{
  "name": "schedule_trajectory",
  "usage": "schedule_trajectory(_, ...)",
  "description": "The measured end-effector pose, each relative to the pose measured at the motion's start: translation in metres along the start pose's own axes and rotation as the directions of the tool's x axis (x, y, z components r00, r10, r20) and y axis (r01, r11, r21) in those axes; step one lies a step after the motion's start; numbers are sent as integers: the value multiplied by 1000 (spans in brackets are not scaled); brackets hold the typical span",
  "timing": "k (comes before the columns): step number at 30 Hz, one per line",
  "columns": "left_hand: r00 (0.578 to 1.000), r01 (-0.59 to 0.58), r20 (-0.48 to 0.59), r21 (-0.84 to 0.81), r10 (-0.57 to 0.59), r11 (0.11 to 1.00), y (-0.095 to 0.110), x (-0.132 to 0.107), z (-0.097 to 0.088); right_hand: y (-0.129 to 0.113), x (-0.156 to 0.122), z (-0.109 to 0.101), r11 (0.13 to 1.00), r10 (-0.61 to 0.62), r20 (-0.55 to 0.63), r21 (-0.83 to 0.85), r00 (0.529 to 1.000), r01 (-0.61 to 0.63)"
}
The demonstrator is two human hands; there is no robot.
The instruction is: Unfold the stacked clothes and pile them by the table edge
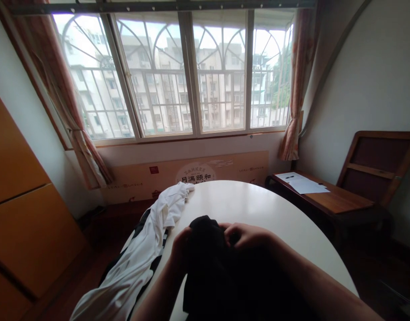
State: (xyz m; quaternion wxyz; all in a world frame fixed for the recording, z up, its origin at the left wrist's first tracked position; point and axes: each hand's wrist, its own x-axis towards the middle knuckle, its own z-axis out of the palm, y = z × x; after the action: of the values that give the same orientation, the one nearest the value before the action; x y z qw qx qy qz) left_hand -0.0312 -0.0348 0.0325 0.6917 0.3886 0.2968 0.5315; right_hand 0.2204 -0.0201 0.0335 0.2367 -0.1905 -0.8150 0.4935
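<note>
A black garment (218,272) lies bunched on the round white table (265,209) right in front of me. My left hand (180,249) grips its left side, fingers curled into the cloth. My right hand (247,235) is closed on the garment's top edge, fingers bent into the fabric. A white garment (148,240) with dark patches beneath it drapes over the table's left edge, apart from both hands.
A wooden bench (338,198) with white papers (303,183) and a slatted backrest stands to the right. A large barred window (178,76) with pink curtains fills the far wall, a printed cardboard panel (191,174) below it. An orange wooden cabinet (21,214) is at the left.
</note>
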Motion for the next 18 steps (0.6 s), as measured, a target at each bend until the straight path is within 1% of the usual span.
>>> schedule_trajectory(3,1000,11,-18,-26,-12,1000,0,4,-14,15,-4,-7,995,103,111,-4,988,-103)
schedule_trajectory(4,1000,3,-21,-39,-4,999,0,5,-18,18,-7,-9,989,145,126,-25,981,-143)
schedule_trajectory(5,1000,-8,-22,-55,6,998,1,7,-21,20,-10,-12,982,184,115,-56,976,-179)
schedule_trajectory(6,999,-25,-27,-75,23,997,2,8,-23,21,-13,-15,974,213,76,-90,974,-206)
schedule_trajectory(7,998,-50,-42,-97,46,994,3,10,-23,19,-16,-17,967,223,12,-125,975,-220)
schedule_trajectory(8,997,-67,-57,-118,61,991,4,11,-22,16,-19,-20,963,206,-71,-165,976,-215)
schedule_trajectory(9,996,-69,-60,-134,61,989,6,12,-20,11,-22,-22,957,157,-169,-217,973,-193)
schedule_trajectory(10,997,-59,-47,-139,53,989,6,14,-16,6,-25,-23,945,83,-276,-283,958,-164)
schedule_trajectory(11,999,-41,-15,-117,40,992,6,15,-12,0,-27,-24,923,-5,-381,-358,925,-142)
schedule_trajectory(12,999,-23,27,-62,25,998,6,16,-7,-6,-28,-25,895,-96,-474,-427,875,-133)
schedule_trajectory(13,998,-19,61,18,18,1000,4,17,-1,-12,-29,-26,867,-176,-552,-479,815,-138)
schedule_trajectory(14,996,-38,79,109,30,993,2,17,4,-16,-30,-27,847,-239,-620,-510,747,-151)
schedule_trajectory(16,993,-112,61,251,100,962,-4,15,11,-23,-33,-30,846,-318,-735,-505,599,-172)
schedule_trajectory(18,990,-141,30,279,138,950,-11,10,13,-25,-38,-37,885,-341,-831,-441,439,-148)
